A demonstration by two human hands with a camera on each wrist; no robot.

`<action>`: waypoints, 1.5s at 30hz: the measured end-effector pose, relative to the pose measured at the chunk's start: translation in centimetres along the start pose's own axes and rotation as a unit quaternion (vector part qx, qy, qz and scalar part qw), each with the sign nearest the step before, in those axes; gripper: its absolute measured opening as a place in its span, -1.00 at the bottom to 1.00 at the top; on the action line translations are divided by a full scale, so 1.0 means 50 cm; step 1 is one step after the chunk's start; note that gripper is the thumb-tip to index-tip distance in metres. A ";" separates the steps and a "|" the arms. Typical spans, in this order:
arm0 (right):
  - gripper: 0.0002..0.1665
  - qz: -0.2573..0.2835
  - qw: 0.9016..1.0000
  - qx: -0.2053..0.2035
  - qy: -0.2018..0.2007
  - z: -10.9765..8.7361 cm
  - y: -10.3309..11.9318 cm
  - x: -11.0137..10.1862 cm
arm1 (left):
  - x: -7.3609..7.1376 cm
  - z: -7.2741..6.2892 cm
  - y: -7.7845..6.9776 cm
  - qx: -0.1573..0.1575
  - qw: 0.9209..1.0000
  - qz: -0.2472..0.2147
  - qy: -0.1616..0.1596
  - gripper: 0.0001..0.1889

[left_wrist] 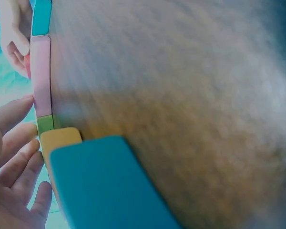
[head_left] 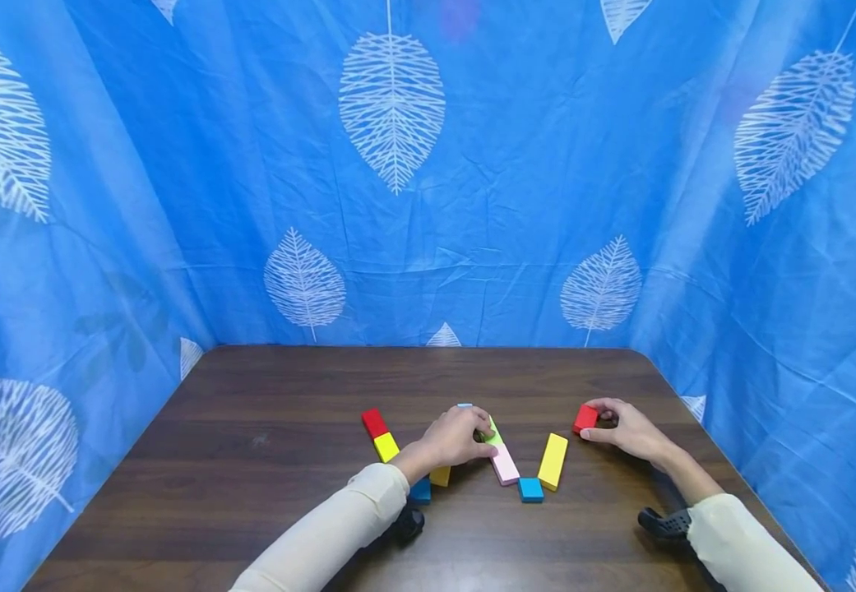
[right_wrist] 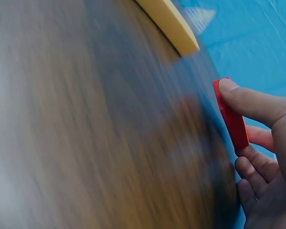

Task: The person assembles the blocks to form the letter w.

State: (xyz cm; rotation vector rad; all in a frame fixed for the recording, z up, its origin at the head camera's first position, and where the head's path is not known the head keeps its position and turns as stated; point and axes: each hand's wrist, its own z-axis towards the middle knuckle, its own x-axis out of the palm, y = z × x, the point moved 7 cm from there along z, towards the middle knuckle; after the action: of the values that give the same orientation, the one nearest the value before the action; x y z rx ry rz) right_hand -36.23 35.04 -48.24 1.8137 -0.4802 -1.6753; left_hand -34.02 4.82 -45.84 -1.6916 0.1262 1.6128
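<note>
On the table, several coloured blocks form a zigzag row. My left hand (head_left: 457, 436) is over the row's middle, its thumb and fingers at the side of the pink block (head_left: 504, 467) and the green block (left_wrist: 45, 124). Those fingers look relaxed in the left wrist view, with no block clearly gripped. Over on the right, my right hand (head_left: 631, 429) pinches a red block (right_wrist: 232, 117) between thumb and fingers. This block is just beyond the far end of a yellow block (head_left: 552, 461). Whether it touches the table is unclear.
Left of my left hand lie another red block (head_left: 373, 423), a bright yellow block (head_left: 386, 446), a blue block (left_wrist: 105, 176) and an orange-yellow block (head_left: 440, 477). A smaller blue block (head_left: 530, 491) sits between the pink and yellow ones. Blue leaf-print cloth (head_left: 472, 205) surrounds the brown table (head_left: 265, 493).
</note>
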 end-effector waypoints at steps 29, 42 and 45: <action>-0.33 0.006 1.000 -0.013 -0.013 0.021 0.040 0.054 | 0.003 0.000 0.000 -0.005 1.000 0.009 -0.003 -0.67; -0.38 0.021 1.000 -0.016 -0.002 0.024 0.037 0.053 | 0.002 0.000 0.000 -0.005 1.000 0.007 0.000 -0.67; -0.38 0.022 1.000 -0.018 -0.005 0.024 0.037 0.053 | 0.002 -0.001 0.002 -0.004 1.000 0.006 -0.001 -0.68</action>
State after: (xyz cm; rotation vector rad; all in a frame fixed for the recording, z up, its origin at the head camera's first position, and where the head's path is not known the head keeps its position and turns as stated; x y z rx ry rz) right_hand -36.79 31.74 -49.03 1.7563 -0.4887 -1.6543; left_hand -34.02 4.78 -45.97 -1.6983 0.1299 1.6261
